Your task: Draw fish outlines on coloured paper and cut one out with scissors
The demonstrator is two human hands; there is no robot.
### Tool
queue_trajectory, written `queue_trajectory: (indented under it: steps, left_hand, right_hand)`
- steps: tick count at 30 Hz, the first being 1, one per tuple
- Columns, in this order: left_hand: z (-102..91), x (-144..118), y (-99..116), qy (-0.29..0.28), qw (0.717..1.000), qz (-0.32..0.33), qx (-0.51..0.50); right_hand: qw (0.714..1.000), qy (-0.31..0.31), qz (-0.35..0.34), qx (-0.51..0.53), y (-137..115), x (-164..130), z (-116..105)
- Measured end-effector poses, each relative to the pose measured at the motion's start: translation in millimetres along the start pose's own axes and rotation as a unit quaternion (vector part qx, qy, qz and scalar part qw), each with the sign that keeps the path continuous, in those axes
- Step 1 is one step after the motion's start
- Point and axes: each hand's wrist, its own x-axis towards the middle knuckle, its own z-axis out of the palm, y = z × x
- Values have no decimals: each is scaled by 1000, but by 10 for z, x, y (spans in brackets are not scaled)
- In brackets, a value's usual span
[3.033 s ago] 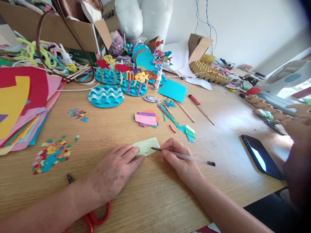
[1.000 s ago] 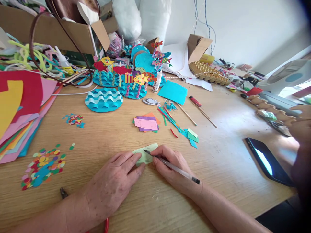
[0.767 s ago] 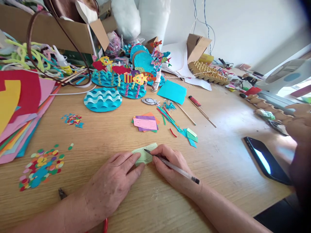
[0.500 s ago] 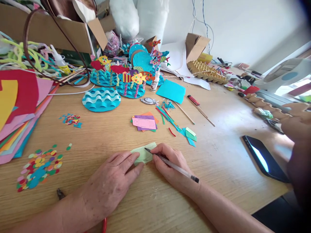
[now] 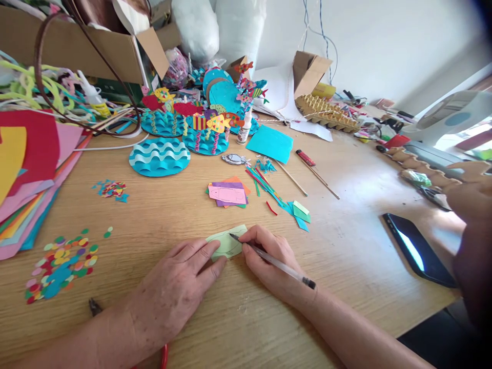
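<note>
A small pale green paper (image 5: 228, 245) lies on the table with a curved outline drawn on it. My left hand (image 5: 179, 279) rests on its left part, fingers stretched out flat and pressing it down. My right hand (image 5: 271, 259) is closed in a writing grip around a pen (image 5: 279, 264), whose tip touches the upper part of the drawn line. Beyond the paper sits a stack of coloured paper pieces (image 5: 228, 193), a pink one with a drawn outline on top. Red-handled pliers or scissors (image 5: 164, 356) are mostly hidden under my left forearm.
Paper dots (image 5: 61, 266) and coloured sheets (image 5: 34, 189) lie at left. Blue wavy ovals (image 5: 159, 157), some bearing paper fish, stand at the back by a glue bottle (image 5: 245, 127). Paper strips (image 5: 269, 187), sticks (image 5: 292, 179) and a phone (image 5: 417, 251) lie right.
Almost nothing differs. The pen tip stays near the same spot on the paper's drawn line, and the view has shifted very slightly.
</note>
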Motion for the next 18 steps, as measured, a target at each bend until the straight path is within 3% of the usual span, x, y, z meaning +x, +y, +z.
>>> queue_trajectory:
  steps: [7,18]
  left_hand:
    - [-14,2,5,-5,1000,-1,14]
    - [-38,38,4,-17,999,8,28]
  right_hand:
    - [998,-11,28,56,44,-9,14]
    - [998,-27,24,42,10,21,9]
